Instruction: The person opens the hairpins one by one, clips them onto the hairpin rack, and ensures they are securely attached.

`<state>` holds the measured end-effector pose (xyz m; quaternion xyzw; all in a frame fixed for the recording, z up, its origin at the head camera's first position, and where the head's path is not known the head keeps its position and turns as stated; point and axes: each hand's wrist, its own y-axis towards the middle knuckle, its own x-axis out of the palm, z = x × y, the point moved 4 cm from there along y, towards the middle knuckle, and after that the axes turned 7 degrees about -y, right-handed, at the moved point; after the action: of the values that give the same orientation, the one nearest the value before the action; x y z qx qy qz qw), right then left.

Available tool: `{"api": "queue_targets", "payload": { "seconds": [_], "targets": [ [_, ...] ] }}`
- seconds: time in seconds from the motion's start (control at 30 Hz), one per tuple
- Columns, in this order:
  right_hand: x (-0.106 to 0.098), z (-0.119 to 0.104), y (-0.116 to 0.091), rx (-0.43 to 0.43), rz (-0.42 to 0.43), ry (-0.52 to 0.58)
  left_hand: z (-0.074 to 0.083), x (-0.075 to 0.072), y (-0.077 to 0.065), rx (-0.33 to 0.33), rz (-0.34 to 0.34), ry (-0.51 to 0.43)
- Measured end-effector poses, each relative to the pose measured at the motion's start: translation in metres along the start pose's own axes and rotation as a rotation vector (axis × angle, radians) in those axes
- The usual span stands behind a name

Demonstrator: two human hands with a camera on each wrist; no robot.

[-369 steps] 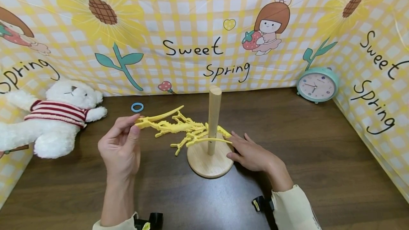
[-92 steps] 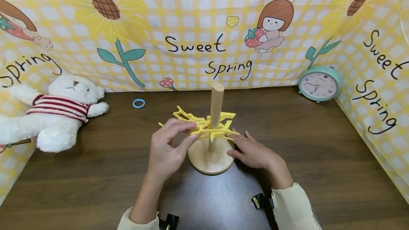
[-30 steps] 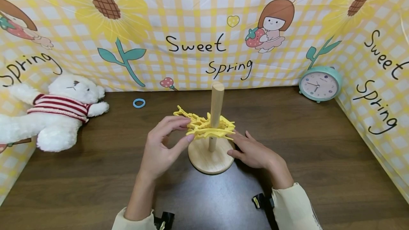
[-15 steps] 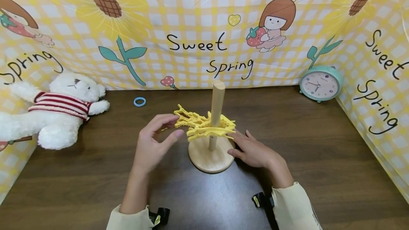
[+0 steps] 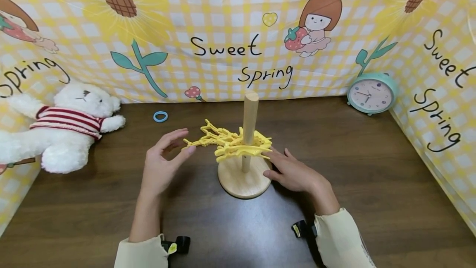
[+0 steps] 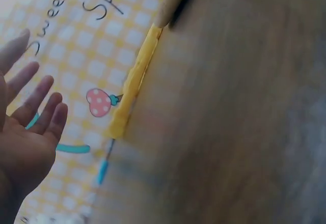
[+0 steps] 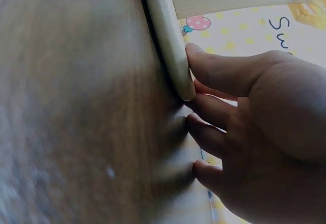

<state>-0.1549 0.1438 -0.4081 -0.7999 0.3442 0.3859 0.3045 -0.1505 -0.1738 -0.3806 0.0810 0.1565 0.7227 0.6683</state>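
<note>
Thin yellow plastic pieces (image 5: 223, 137), branch-like and tangled, sit around the upright post (image 5: 250, 115) of a wooden stand, well above its round base (image 5: 243, 187). One strand reaches out to the left. My left hand (image 5: 161, 162) is at that strand's tip, thumb and index finger apart on either side of it; the left wrist view shows the fingers spread and holding nothing. On the stand's right side, my right hand (image 5: 293, 173) grips the base's rim, with thumb (image 7: 219, 71) on top and index finger at the edge. Its other fingertips rest on the table.
A small blue ring (image 5: 160, 116) lies on the dark wooden table (image 5: 223, 235) behind my left hand. A white teddy bear (image 5: 70, 125) in a striped top lies at the left. A green alarm clock (image 5: 372, 93) stands at the back right, before the checked cloth backdrop (image 5: 223, 11).
My left hand has drawn back leftward from the yellow pieces at the post to the strand's far tip, its fingers spreading apart. My right hand has stayed on the base.
</note>
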Motion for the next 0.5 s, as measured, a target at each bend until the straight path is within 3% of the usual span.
{"api": "queue_targets", "payload": {
  "seconds": [0.23,0.37,0.5],
  "targets": [
    [0.001,-0.001,0.000,0.006,-0.008,0.004,-0.028,-0.014,-0.002,-0.212,0.068,-0.050],
    [0.001,-0.001,0.000,0.011,-0.009,-0.001,-0.040,-0.015,-0.003,-0.283,0.002,0.013],
    [0.000,0.000,0.000,0.013,-0.004,-0.001,-0.047,-0.013,-0.002,-0.292,-0.093,0.130]
  ]
}}
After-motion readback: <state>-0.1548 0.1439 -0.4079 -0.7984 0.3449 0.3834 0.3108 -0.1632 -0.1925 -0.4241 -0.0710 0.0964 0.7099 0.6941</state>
